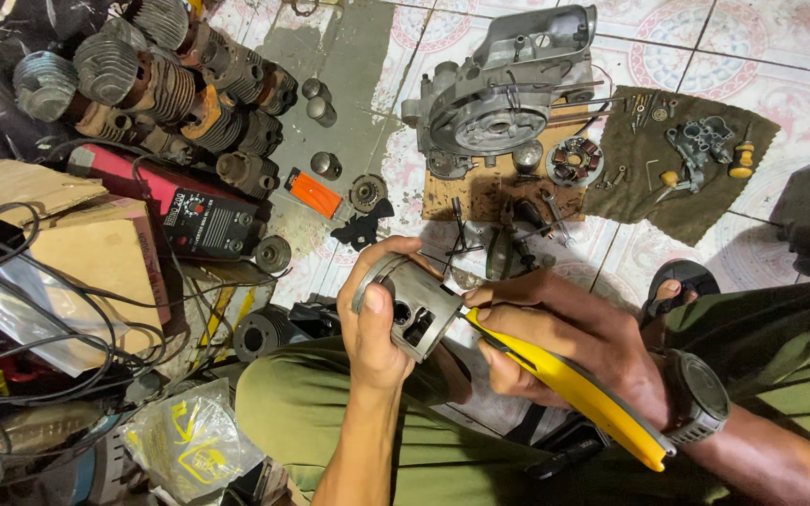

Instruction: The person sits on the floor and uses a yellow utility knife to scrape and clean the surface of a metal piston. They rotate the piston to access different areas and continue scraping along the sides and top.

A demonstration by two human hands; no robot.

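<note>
The piston point(416, 305), a grey metal cylinder with a hole through its side, sits above the person's lap, between the 2 hands and over the green trousers point(330, 412); the left hand point(377, 319) is wrapped round it, thumb laid along the skirt and fingers curled behind, which seems meant to keep it from turning and to keep the side hole facing up towards the eye; the right hand point(555, 337) is clenched on a yellow-handled tool point(569, 389), whose dark tip meets the piston's edge just beside the hole, the long handle running back under the wrist past a black watch point(698, 398), probably for leverage. Farther out, on the tiled floor point(780, 37), an engine crankcase point(499, 98) rests on a wooden board point(480, 192), likely to keep it steady and off the tiles; small tools and parts lie spread on a dark cloth point(696, 197), where nothing rolls away; 1 heap of finned cylinders point(180, 84) is piled well apart at the upper left, near a red and black electrical box point(208, 220) and tangled cables point(39, 319).
</note>
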